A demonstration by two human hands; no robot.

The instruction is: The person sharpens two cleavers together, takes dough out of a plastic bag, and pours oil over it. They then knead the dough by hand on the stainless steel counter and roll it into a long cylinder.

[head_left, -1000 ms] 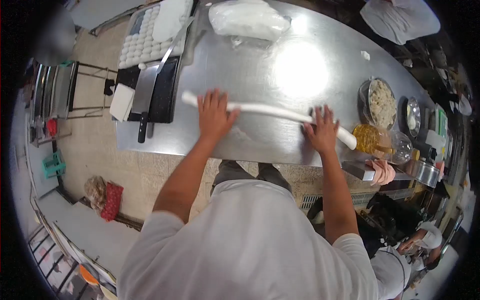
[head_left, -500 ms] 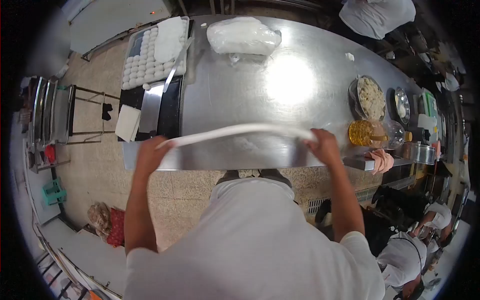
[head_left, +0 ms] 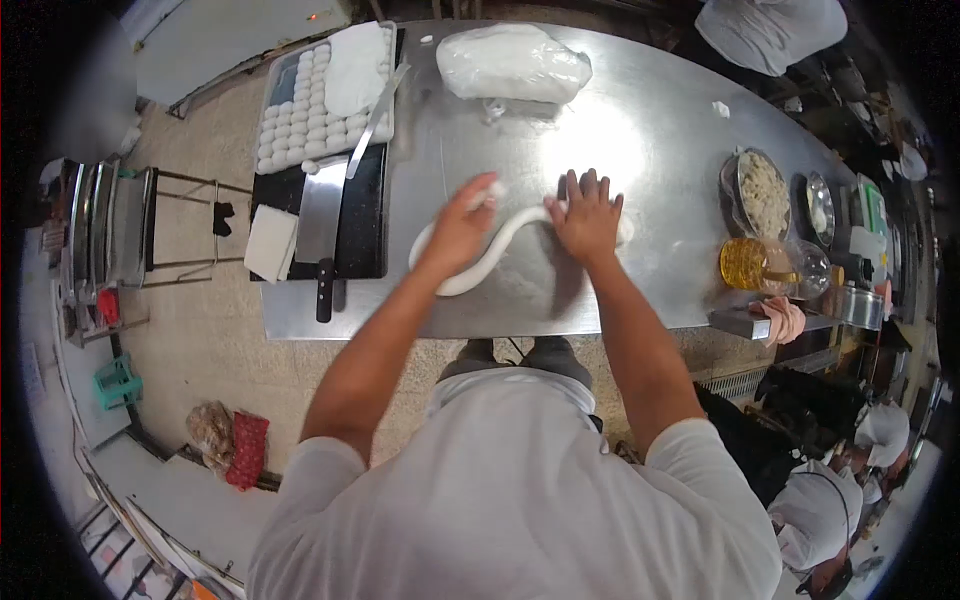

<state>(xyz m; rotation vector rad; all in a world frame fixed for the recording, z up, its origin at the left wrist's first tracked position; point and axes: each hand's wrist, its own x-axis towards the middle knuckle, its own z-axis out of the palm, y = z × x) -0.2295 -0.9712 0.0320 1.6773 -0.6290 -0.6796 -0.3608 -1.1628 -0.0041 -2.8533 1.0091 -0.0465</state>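
A long white dough rope (head_left: 482,272) lies in an S-shaped curve on the metal table (head_left: 540,310). My left hand (head_left: 463,228) is closed on the rope's left end, and a bit of white dough shows at its fingertips. My right hand (head_left: 588,215) rests on the right part of the rope, its fingers spread; the rope's end (head_left: 626,231) shows just right of it. Left of my hands a broad-bladed knife (head_left: 322,215) lies on a black board (head_left: 367,220), beside a folded white cloth (head_left: 271,243).
A tray of dough balls (head_left: 300,125) and a long blade (head_left: 378,115) are at upper left. A plastic-wrapped white bundle (head_left: 513,65) lies at the back. On the right are a filled bowl (head_left: 763,195), an oil bottle (head_left: 745,264) and a pink cloth (head_left: 783,320). Other people stand at right.
The rope was straight under both hands, then stretched in the air between them. Now it is back on the table, curved, and both hands have moved inward. My right hand has opened.
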